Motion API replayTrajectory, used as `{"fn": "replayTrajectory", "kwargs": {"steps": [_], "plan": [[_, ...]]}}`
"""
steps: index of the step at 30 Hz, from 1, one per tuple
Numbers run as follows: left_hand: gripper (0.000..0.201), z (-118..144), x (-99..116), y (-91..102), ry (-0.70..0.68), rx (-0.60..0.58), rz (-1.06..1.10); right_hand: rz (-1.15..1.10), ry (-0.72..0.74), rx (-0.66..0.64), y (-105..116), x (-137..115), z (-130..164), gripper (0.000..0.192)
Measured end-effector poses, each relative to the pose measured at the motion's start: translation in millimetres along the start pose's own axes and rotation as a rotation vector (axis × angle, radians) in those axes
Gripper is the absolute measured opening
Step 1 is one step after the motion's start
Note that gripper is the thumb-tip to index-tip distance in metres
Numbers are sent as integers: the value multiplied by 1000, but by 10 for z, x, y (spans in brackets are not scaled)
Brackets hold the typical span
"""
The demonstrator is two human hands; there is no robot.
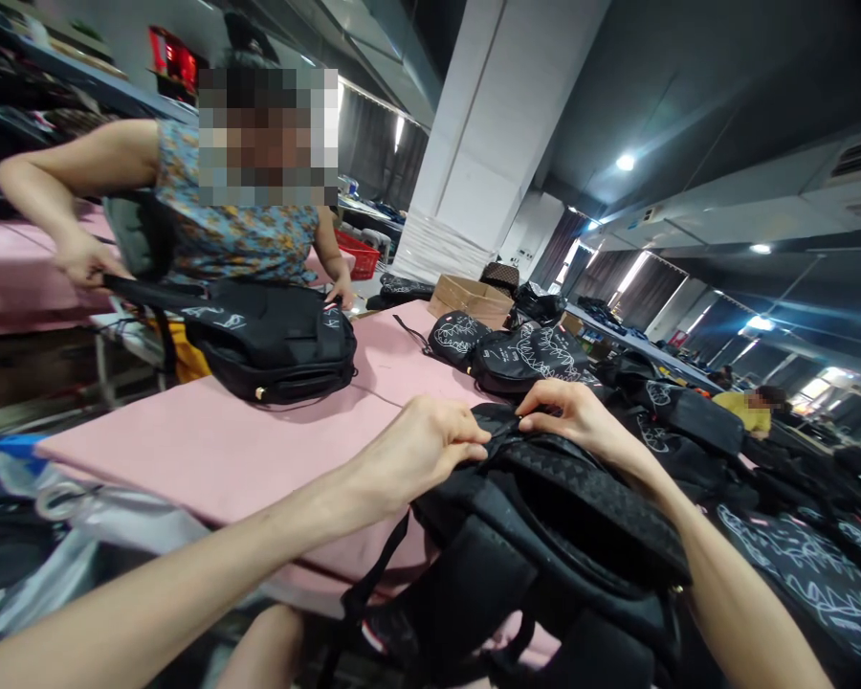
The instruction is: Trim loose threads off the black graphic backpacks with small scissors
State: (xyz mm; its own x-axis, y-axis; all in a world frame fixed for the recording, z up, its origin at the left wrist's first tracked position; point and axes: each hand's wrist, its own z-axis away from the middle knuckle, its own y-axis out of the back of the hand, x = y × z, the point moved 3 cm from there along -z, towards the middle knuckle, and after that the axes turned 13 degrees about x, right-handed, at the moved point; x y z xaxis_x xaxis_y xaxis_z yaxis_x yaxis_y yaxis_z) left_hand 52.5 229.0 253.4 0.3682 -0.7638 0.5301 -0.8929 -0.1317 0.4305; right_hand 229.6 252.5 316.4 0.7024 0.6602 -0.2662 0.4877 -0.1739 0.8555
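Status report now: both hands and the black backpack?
Left hand and right hand pinch the black backpack top. It lies on pink table. Nothing blocks.

Dim indoor scene, lit by small ceiling lights (625, 162) and bright windows far right of the white pillar (474, 144). Strongly tilted and curved toward the edges around that pillar. Soft blur on the forearms nearest the camera; faces pixelated.

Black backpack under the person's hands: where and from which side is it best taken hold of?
Probably the top edge of the black backpack, from above. It lies with its padded back and straps toward the camera, top edge raised at the pink table. The left hand and right hand pinch there, one from each side.
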Motion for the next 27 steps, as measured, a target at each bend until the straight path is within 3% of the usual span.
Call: {"fn": "replayTrajectory", "kwargs": {"steps": [5, 14, 22, 25, 27], "plan": [[20, 102, 28, -32, -140, 134, -281, -43, -19, -10, -26, 1, 3, 9], [20, 192, 9, -137, -32, 389, -67, -177, -66, -45, -8, 4, 31, 18], [18, 188, 65, -163, -103, 421, -66, -126, 62, -102, -44, -54, -41, 11], [20, 176, 11, -154, -23, 406, -30, -72, 119, -79, -50, -78, -34, 8], [21, 154, -141, -76, 148, 448, 27, -63, 109, -58, -49, -85, -14, 7]]}}
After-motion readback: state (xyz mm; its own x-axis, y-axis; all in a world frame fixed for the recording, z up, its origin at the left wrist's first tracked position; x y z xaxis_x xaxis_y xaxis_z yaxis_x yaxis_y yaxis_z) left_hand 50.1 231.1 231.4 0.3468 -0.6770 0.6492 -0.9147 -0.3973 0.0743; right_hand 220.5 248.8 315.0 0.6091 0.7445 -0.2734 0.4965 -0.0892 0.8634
